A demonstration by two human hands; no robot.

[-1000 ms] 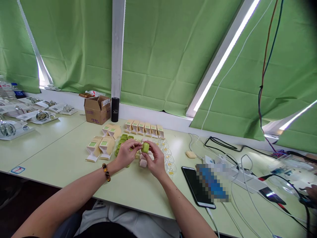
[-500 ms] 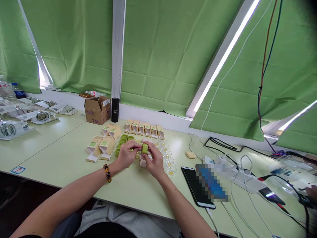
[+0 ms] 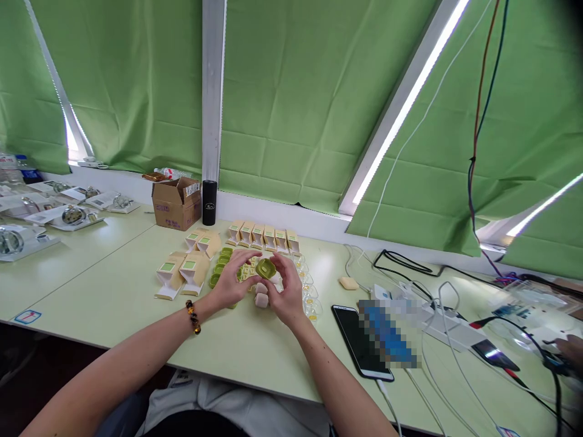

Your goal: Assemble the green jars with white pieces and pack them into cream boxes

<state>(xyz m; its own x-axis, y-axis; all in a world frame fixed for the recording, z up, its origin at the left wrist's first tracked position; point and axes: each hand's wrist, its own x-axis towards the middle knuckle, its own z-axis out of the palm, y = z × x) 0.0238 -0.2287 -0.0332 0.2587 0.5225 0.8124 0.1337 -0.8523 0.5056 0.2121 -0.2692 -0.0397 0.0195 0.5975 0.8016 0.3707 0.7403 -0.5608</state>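
Note:
Both my hands meet over the pale green table (image 3: pixel 113 291). Between the fingertips of my left hand (image 3: pixel 232 280) and my right hand (image 3: pixel 286 292) sits a small green cup-like case (image 3: pixel 265 267), its hollow side turned toward me. My left wrist wears a bead bracelet (image 3: pixel 193 316). Under the hands lie more green cases (image 3: pixel 221 267), small pinkish-white pieces (image 3: pixel 261 299) and a row of clear cups with yellow bits (image 3: pixel 311 298).
Small tan cartons stand in a row (image 3: pixel 262 235) and in a group (image 3: pixel 182 270) at the left. A cardboard box (image 3: pixel 175 203) and a black cylinder (image 3: pixel 209 202) stand by the window ledge. A phone (image 3: pixel 362 349), a power strip (image 3: pixel 449 328) and cables lie at the right.
The green case has turned in my fingers, so its hollow side now shows. My fingers have spread a little around it. The view has shifted slightly.

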